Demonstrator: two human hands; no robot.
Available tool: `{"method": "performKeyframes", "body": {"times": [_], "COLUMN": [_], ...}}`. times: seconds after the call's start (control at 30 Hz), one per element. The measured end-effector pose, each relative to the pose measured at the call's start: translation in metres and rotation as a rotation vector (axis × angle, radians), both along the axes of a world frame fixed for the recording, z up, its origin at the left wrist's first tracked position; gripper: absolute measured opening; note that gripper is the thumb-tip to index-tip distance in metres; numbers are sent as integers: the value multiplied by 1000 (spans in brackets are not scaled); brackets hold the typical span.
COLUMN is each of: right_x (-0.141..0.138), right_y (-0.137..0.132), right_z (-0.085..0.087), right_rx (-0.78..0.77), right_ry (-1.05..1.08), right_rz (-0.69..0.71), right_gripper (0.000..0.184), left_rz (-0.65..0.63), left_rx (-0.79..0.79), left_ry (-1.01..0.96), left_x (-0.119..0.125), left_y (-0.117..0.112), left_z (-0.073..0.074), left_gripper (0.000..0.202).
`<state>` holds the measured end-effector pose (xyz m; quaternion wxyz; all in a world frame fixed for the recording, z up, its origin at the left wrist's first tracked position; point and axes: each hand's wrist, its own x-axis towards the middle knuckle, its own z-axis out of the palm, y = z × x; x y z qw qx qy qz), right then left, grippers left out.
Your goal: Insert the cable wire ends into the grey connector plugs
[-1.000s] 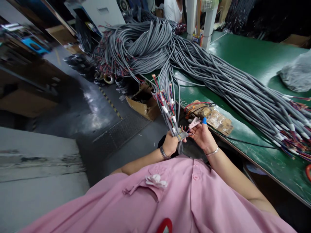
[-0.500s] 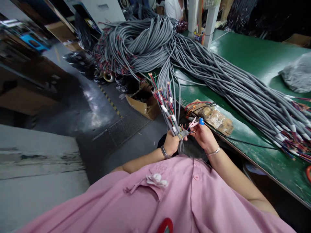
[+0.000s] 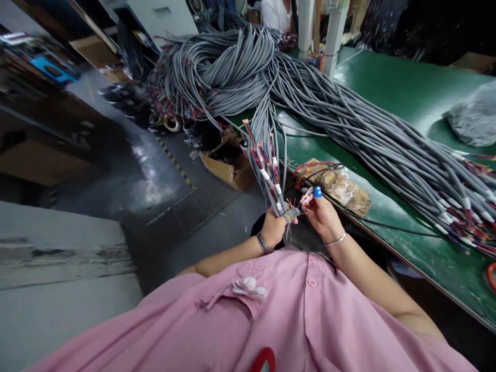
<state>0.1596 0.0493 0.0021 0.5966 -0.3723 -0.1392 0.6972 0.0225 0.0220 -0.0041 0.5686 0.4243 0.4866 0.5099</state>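
My left hand (image 3: 274,228) is closed around a bunch of grey multi-core cables (image 3: 266,182), their stripped ends fanning into red, green, blue and copper wires with white wraps below. A grey cover with a yellow band sits on its thumb, and short loose wire ends (image 3: 294,203) stick out beside it. Close to the right, my right hand (image 3: 324,219) pinches a small pink clip (image 3: 307,196) against those wires. Its thumb wears a blue finger cap (image 3: 318,191). The tips of its other fingers are partly hidden.
A large heap of grey cables (image 3: 232,72) lies across the green table (image 3: 391,82). A worn wooden block (image 3: 341,188) with thin wires sits near the table edge. Below stands an open cardboard box (image 3: 220,170). A person in white (image 3: 276,14) is at the back.
My right hand and the pink clip have shifted slightly left, closer to the cable bunch. The cable ends in my left hand have tipped a little right and down.
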Motion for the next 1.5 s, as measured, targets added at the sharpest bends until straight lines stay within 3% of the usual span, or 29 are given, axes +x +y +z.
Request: {"method": "performKeyframes", "body": {"times": [0.3,0.43,0.6,0.73,0.9,1.0,1.1,1.2,1.33,1.5], "right_x": [3,8,21,26,18,12,11,15,23,17], "right_y": [-4,-9,-19,-23,-25,-29,-35,-40,-46,-54], "right_z": [-11,-14,-14,-5,8,8,6,7,4,-9], "right_rx": [15,44,54,74,206,343,531,651,570,325], "right_ry": [70,97,5,-195,-449,-561,-897,-1130,-1092,-683], "right_rz": [141,266,461,525,478,478,378,287,235,245], "right_gripper": [50,53,40,29,25,22,18,14,17,27], "left_rz": [9,-5,-84,-165,-237,-348,-434,-436,-299,-153], "left_rx": [24,30,91,104,137,133,105,63,27,27], "left_ry": [-38,-11,125,201,278,330,399,406,277,75], "left_x": [-3,-10,-19,-22,-23,-23,-23,-22,-19,-12], "left_y": [-3,-5,-8,-9,-9,-6,-4,-3,-3,-4], "left_z": [2,0,-3,-4,-4,-5,-6,-4,-1,-2], "left_gripper": [21,22,29,25,25,23,16,17,25,26]}}
